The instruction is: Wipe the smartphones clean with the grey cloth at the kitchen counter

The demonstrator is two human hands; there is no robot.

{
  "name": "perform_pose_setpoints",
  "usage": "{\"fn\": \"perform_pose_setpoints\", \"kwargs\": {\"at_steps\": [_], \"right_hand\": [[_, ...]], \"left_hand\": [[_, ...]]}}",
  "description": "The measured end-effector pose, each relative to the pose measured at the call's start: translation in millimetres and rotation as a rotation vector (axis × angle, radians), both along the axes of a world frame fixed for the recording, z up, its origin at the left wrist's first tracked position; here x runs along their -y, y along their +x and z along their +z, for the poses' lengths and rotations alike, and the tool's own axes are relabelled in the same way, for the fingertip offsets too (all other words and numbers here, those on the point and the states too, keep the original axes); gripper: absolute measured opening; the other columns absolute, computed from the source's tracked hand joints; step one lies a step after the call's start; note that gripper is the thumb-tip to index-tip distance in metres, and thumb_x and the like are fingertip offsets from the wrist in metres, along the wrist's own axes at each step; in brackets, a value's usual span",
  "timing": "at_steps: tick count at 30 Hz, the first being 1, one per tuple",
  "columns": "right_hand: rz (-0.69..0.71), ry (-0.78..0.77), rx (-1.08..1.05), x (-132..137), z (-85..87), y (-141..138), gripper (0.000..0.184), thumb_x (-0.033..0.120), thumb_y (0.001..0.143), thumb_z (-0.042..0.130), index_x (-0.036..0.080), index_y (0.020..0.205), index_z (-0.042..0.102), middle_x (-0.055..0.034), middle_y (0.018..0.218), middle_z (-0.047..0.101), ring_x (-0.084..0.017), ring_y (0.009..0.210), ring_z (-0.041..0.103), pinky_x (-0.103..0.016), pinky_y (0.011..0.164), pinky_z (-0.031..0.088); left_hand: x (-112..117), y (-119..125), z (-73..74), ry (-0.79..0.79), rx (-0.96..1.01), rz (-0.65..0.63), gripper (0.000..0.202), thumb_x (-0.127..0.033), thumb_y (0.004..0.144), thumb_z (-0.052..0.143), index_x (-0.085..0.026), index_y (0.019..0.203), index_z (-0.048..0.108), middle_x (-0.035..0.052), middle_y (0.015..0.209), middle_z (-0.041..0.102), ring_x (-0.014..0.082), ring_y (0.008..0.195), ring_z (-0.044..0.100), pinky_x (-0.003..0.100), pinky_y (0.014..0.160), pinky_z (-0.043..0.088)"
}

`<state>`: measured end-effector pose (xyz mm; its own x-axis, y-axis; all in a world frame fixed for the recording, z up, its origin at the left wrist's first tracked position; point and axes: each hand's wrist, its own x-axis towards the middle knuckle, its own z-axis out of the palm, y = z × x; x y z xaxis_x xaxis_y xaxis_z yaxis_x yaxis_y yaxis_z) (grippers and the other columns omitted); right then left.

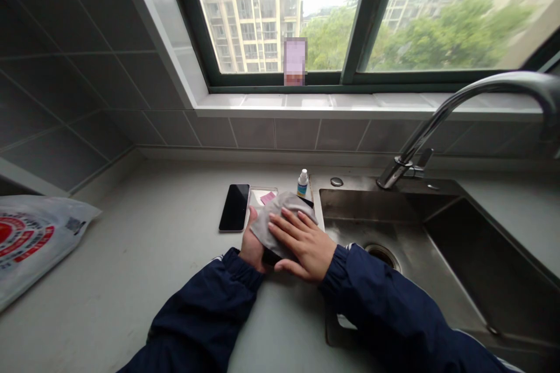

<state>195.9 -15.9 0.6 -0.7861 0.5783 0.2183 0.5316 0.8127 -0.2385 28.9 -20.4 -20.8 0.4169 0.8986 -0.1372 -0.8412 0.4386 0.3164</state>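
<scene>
My left hand (252,245) grips a flat black device (272,256) from its left side. A grey cloth (280,208) lies over most of it, so I cannot tell its exact kind. My right hand (306,243) rests flat on the cloth, fingers stretched out and slightly apart, the thumb near the device's lower edge. Just beyond my hands lies a shallow pale tray or box (255,197) with a pink piece (267,198) on it. Behind the cloth stands a small white bottle (303,182) with a blue label. A black-screened smartphone (234,208) lies left of my hands.
To the right is a steel sink (371,207) with a curved chrome faucet (411,145) and a drain. A white plastic bag (39,239) with red print lies at the far left on the pale countertop (166,233). A tiled wall and window rise behind.
</scene>
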Motion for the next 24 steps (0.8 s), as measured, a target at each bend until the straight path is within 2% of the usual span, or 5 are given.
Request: {"fn": "perform_pose_setpoints", "kwargs": {"at_steps": [3,7,13,19,24], "right_hand": [[-0.092,0.073,-0.001,-4,0.6,2,0.077,0.063,0.096,0.046,0.015,0.155,0.032,-0.0084,0.162,0.026,-0.032,0.152,0.015,-0.053,0.121,0.021],[-0.163,0.137,-0.013,-9,0.1,5,0.077,0.06,0.097,0.046,0.011,0.155,0.033,-0.0103,0.163,0.025,-0.033,0.152,0.014,-0.053,0.12,0.024],[-0.247,0.159,-0.043,-10,-0.9,6,0.078,0.057,0.097,0.045,0.008,0.156,0.03,-0.0122,0.164,0.02,-0.032,0.153,0.013,-0.051,0.119,0.027],[-0.217,0.121,-0.032,-6,-5.3,2,0.08,0.061,0.097,0.043,0.007,0.154,0.032,-0.0131,0.163,0.019,-0.036,0.152,0.012,-0.055,0.118,0.027],[-0.128,0.041,-0.031,9,-4.7,-10,0.08,0.066,0.096,0.042,0.009,0.152,0.038,-0.0122,0.162,0.025,-0.036,0.151,0.015,-0.056,0.119,0.025]], "left_hand": [[-2,0,-3.9,0.078,0.017,-0.059,0.086,-0.073,0.093,0.02,-0.015,0.155,0.031,0.0152,0.146,0.054,0.0306,0.145,0.037,0.045,0.123,0.016],[-3,-6,-14.4,0.182,0.011,-0.144,0.088,-0.074,0.092,0.016,-0.014,0.157,0.025,0.0139,0.154,0.043,0.0289,0.149,0.027,0.041,0.124,0.009],[-1,-7,-15.3,0.224,-0.027,-0.269,0.099,-0.083,0.085,0.013,-0.017,0.157,0.024,0.0124,0.16,0.034,0.033,0.151,0.022,0.047,0.123,0.01],[0,-3,-7.3,0.194,0.005,-0.22,0.094,-0.079,0.088,0.014,-0.016,0.157,0.027,0.0139,0.157,0.038,0.0302,0.151,0.023,0.043,0.124,0.009],[0,-1,-4.0,0.097,0.04,-0.128,0.092,-0.078,0.089,0.019,-0.014,0.153,0.035,0.0173,0.148,0.05,0.032,0.146,0.035,0.045,0.123,0.012]]}}
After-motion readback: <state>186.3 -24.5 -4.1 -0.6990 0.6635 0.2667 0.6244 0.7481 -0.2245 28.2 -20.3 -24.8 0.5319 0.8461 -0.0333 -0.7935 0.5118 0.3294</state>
